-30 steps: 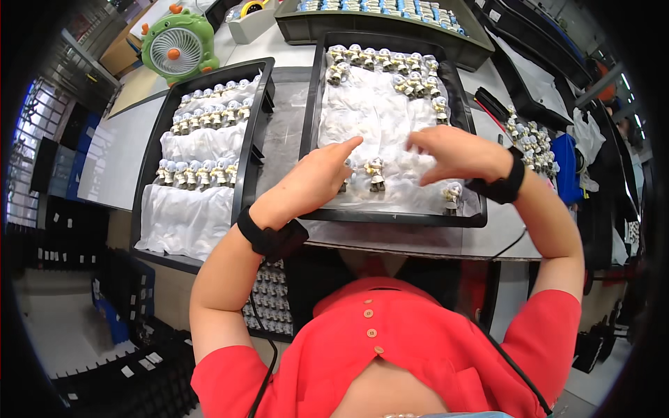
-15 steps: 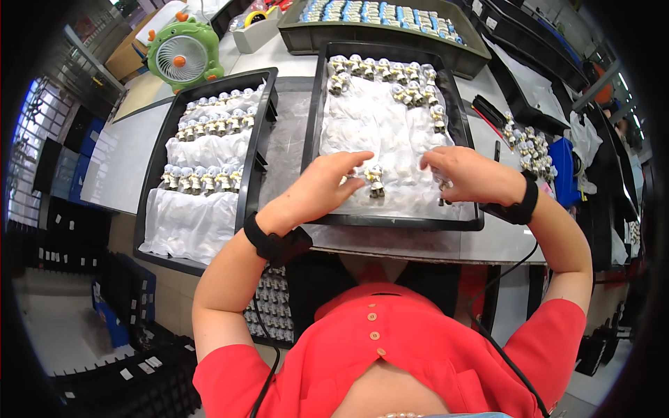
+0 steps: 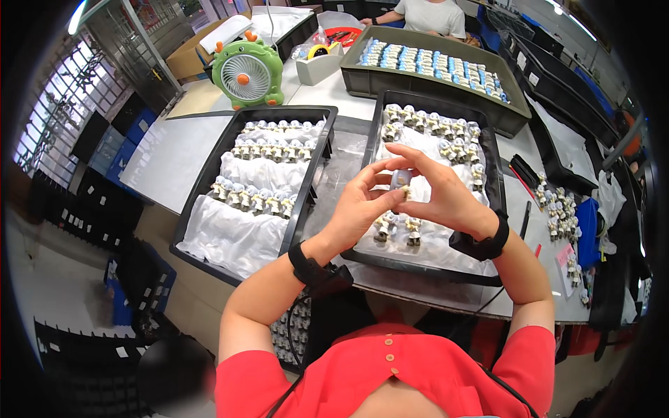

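A small figurine (image 3: 401, 180) with a grey-blue head is held up between my two hands over the right black tray (image 3: 425, 271). My left hand (image 3: 364, 203) pinches it from the left with thumb and fingers. From the other side, my right hand (image 3: 449, 193) curls its thumb and forefinger around it. Part of the figurine is hidden by my fingers. Just below my hands, two similar figurines (image 3: 413, 231) lie on the white lining sheet (image 3: 449, 245). More of them stand in rows (image 3: 432, 122) at this tray's far end and along its right side.
On the left, another black tray (image 3: 311, 187) holds rows of figurines on white lining. Behind are a green fan (image 3: 244, 78), a tape dispenser (image 3: 319, 70) and an olive bin (image 3: 512, 117). A co-worker (image 3: 435, 15) is beyond. Loose figurines (image 3: 562, 210) lie right, beside a blue container (image 3: 589, 230).
My hands were apart, low over the tray's front; they have risen and come together around a figurine. The view has shifted, bringing the co-worker into sight.
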### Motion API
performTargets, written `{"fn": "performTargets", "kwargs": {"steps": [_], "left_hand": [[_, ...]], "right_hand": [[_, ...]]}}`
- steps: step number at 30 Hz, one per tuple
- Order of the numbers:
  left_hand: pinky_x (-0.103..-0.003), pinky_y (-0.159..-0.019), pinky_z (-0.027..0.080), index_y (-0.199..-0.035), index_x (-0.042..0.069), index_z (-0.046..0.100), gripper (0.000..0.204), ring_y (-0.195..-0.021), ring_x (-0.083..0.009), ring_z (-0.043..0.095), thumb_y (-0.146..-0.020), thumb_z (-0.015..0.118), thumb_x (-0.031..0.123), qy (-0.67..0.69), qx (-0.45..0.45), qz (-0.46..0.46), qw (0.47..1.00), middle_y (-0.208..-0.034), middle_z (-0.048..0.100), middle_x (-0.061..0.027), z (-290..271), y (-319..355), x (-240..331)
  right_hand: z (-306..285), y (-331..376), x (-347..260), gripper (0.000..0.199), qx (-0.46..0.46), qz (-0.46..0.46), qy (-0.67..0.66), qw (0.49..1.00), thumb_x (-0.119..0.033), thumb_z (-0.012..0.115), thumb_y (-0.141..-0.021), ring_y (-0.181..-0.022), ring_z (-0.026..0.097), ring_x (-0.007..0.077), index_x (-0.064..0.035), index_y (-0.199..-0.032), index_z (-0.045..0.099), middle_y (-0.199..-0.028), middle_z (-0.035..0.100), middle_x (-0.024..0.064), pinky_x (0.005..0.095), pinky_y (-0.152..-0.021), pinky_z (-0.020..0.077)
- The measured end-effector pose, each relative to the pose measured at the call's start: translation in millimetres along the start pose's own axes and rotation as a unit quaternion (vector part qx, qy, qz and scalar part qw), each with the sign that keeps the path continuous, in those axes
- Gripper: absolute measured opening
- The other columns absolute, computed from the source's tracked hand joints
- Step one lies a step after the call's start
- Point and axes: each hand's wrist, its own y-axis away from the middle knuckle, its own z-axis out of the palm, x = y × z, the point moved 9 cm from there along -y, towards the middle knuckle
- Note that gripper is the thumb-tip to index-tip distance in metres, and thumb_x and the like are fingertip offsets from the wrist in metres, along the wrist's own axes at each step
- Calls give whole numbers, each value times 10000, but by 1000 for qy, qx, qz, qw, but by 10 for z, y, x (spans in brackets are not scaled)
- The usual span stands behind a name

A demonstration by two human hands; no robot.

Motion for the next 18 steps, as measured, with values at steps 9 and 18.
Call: {"fn": "performTargets", "kwargs": {"steps": [9,18], "left_hand": [[-262,-844,490,-1291,38,452,429,-960,-134,585,-880,577,38,28,76,-34,996,-1083,541,-62,-207,2,-240],[-263,-811,465,-1219,34,521,332,-965,-145,598,-893,568,82,-71,93,-54,992,-1089,556,-53,-290,-25,-224]], "right_hand": [[236,153,587,596,80,89,-161,980,-17,670,-808,-1009,619,203,-105,-1341,418,-1064,620,109,328,-823,540],[589,386,700,338,-206,172,34,963,-257,738,-698,-723,649,303,-34,-933,641,-765,663,126,379,-652,500]]}}
